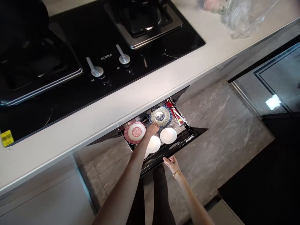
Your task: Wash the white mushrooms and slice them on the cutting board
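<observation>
An open black-fronted drawer (164,156) under the counter holds dishes in a wire rack. My left hand (153,128) reaches into it, fingers curled down at the near edge of a blue-and-white patterned plate (160,115). Whether they grip anything is hard to make out. Left of that hand lies a pink-rimmed plate (136,132). Two white bowls, a right one (168,135) and a left one (153,144), stand by the drawer front, the left one partly behind my forearm. My right hand (172,163), with a gold bracelet at the wrist, has its fingers closed on the drawer's front edge.
Red-handled cutlery (174,113) lies at the drawer's right side. Above are a white counter (98,122) and a black gas hob (77,40) with two knobs. A clear plastic bag (243,18) lies at the back right. Grey tiled floor (206,150) surrounds the drawer.
</observation>
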`<action>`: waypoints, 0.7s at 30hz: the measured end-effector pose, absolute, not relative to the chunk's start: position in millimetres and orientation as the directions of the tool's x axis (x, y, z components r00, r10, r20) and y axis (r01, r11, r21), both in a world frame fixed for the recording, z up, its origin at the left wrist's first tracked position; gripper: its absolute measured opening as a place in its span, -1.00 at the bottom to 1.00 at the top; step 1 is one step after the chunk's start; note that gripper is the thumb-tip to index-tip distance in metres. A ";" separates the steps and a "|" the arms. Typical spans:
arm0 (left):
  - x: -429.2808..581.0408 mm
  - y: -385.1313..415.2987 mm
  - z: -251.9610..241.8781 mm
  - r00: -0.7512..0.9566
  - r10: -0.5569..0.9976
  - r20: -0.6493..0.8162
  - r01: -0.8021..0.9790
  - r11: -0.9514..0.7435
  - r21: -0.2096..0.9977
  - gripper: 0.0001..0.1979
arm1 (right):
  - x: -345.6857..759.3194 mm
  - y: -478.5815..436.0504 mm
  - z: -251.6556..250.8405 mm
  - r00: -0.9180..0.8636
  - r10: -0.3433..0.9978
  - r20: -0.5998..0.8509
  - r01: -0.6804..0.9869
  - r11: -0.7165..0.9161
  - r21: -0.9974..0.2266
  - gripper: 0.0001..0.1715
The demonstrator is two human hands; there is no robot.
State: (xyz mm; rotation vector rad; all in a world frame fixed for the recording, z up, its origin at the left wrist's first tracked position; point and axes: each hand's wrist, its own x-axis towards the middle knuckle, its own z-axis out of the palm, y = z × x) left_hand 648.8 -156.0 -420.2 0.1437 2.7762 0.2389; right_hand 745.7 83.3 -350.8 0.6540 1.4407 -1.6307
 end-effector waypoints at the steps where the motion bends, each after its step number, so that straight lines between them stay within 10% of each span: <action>1: 651.1 -157.9 -416.0 -0.934 0.149 -0.325 0.093 0.979 0.183 -0.70 | 745.0 83.1 -350.2 -0.498 -0.250 -0.831 0.857 0.008 -0.515 -0.38; 13: 665.0 -156.4 -346.6 -0.947 0.152 -0.282 0.090 0.972 0.219 -0.77 | 742.3 85.3 -350.8 -0.478 -0.271 -0.836 0.871 -0.022 -0.491 -0.33; 21: 722.5 -130.3 -259.7 -0.989 -0.147 -0.025 -0.134 0.798 0.587 -0.74 | 709.3 44.3 -348.3 -0.514 -0.331 -0.791 0.805 0.131 -0.578 -0.31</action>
